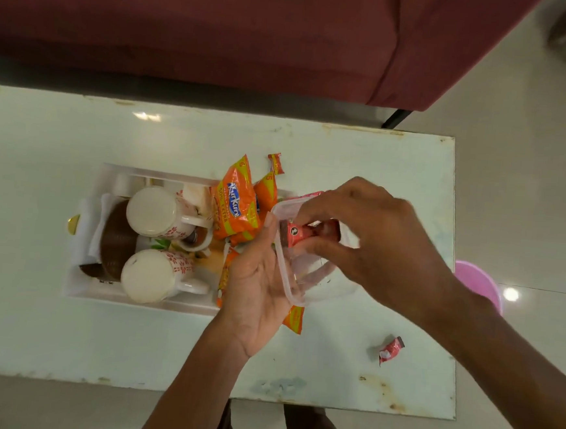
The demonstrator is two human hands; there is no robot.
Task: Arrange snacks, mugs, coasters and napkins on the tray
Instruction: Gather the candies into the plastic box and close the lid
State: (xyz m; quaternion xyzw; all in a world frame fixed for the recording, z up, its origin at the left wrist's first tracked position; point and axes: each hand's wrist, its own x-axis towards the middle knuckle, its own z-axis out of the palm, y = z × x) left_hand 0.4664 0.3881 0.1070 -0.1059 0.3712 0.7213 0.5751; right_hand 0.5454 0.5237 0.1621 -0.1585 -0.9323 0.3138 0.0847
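A white tray (pixel 79 291) on the table holds two upside-down white mugs with red flowers (pixel 154 212) (pixel 149 276), brown coasters (pixel 117 238), white napkins (pixel 85 229) and orange snack packets (pixel 233 203). My left hand (pixel 255 290) grips a clear plastic box (pixel 306 284) by its left wall, over the tray's right end. My right hand (pixel 364 241) reaches into the box and pinches a red wrapped candy (pixel 307 233). Another red candy (pixel 390 349) lies on the table to the right.
The tray stands on a pale glass table (pixel 330 370) with worn edges. A small orange-red wrapper (pixel 276 163) lies beyond the tray. A maroon sofa (pixel 222 23) runs along the far side. A pink tub (pixel 482 284) sits on the floor at right.
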